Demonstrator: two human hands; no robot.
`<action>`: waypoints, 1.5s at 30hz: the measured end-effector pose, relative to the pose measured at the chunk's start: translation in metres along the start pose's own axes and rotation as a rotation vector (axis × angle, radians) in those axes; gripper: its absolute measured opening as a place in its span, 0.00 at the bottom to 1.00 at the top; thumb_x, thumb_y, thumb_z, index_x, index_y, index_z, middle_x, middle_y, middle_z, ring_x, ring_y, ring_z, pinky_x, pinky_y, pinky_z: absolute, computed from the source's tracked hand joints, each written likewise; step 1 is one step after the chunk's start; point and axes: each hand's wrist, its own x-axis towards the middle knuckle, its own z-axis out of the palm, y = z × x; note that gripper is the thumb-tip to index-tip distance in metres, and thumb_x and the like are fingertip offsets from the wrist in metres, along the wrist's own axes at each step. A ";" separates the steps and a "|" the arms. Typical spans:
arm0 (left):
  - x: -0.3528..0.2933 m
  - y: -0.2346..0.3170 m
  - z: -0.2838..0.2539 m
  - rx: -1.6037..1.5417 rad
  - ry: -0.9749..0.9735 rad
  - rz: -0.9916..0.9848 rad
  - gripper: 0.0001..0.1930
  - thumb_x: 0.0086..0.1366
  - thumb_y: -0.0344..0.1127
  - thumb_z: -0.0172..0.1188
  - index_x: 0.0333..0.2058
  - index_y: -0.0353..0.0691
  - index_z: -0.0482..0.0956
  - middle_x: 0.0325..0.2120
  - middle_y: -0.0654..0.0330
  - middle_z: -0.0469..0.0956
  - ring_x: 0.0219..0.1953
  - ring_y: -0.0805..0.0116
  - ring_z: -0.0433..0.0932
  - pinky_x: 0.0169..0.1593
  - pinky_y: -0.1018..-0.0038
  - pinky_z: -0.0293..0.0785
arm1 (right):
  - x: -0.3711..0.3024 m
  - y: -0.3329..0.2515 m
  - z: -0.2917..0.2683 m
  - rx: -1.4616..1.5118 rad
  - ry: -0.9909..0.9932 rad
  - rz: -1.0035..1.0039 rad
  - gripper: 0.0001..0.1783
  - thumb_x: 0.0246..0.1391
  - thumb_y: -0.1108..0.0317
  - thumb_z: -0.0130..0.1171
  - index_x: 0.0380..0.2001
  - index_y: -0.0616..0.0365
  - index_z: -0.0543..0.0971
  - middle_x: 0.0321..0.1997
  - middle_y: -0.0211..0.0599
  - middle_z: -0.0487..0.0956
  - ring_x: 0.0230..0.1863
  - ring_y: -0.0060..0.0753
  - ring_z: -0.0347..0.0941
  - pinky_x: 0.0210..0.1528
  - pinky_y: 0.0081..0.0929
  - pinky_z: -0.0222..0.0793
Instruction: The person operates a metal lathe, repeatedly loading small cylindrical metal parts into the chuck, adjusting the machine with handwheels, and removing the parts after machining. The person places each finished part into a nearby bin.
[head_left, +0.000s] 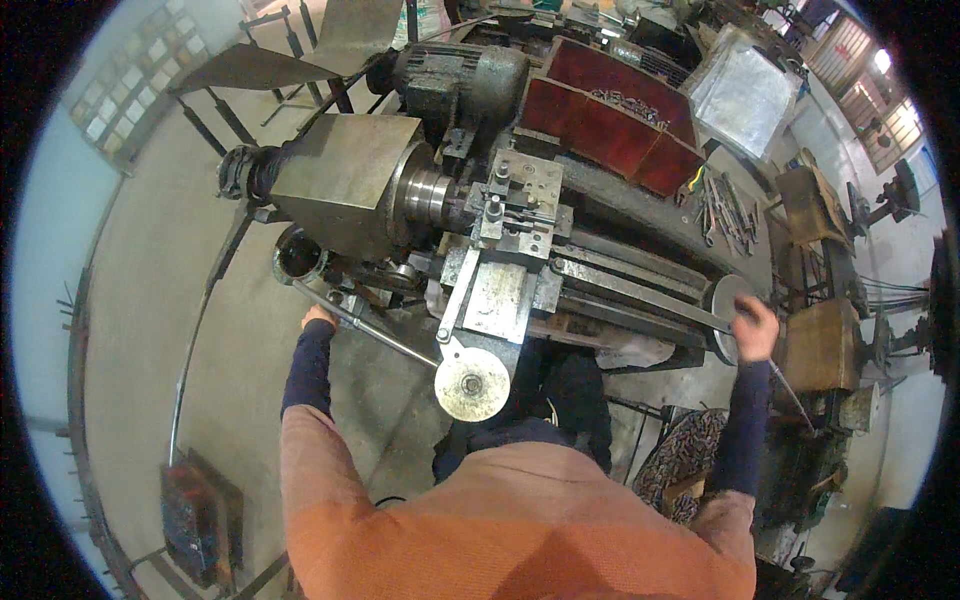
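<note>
Resting at the grey handwheel [723,308], the blurred right hand [757,330] (grip impossible to tell, as with the left hand [318,316]) might slip, perhaps jolting the tool post [524,184].

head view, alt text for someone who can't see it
A person in orange is at a lathe-like machine, right hand at a round handwheel, left hand beside a metal rod; beyond is a red box holding small parts.

Right hand [758,330] blurred, grip on handwheel [722,300] unclear. Left hand [318,316] small, partly hidden, can't tell what it holds. Metal bits [632,105] too small to ID. Orange top [500,540] cut by lower edge.
</note>
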 end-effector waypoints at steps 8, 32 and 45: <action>-0.069 -0.064 -0.107 -0.276 0.378 0.236 0.18 0.55 0.48 0.55 0.38 0.40 0.76 0.28 0.50 0.78 0.34 0.53 0.77 0.38 0.62 0.71 | 0.108 -0.270 0.139 0.312 -0.241 -0.908 0.22 0.28 0.61 0.58 0.32 0.58 0.78 0.34 0.42 0.77 0.34 0.47 0.69 0.37 0.36 0.68; -0.264 -0.025 -0.192 0.036 0.610 -0.035 0.16 0.53 0.45 0.58 0.31 0.35 0.73 0.25 0.47 0.77 0.31 0.51 0.77 0.34 0.63 0.73 | 0.099 -0.338 0.171 0.193 -0.472 -0.953 0.17 0.26 0.65 0.58 0.27 0.57 0.80 0.30 0.42 0.78 0.39 0.43 0.71 0.41 0.33 0.69; -0.272 0.227 -0.203 -1.901 -0.607 0.855 0.17 0.65 0.42 0.48 0.35 0.31 0.75 0.26 0.56 0.77 0.27 0.69 0.77 0.35 0.74 0.74 | 0.012 -0.307 0.133 0.677 -0.127 -0.942 0.19 0.23 0.75 0.55 0.28 0.58 0.78 0.37 0.38 0.77 0.41 0.46 0.70 0.43 0.35 0.69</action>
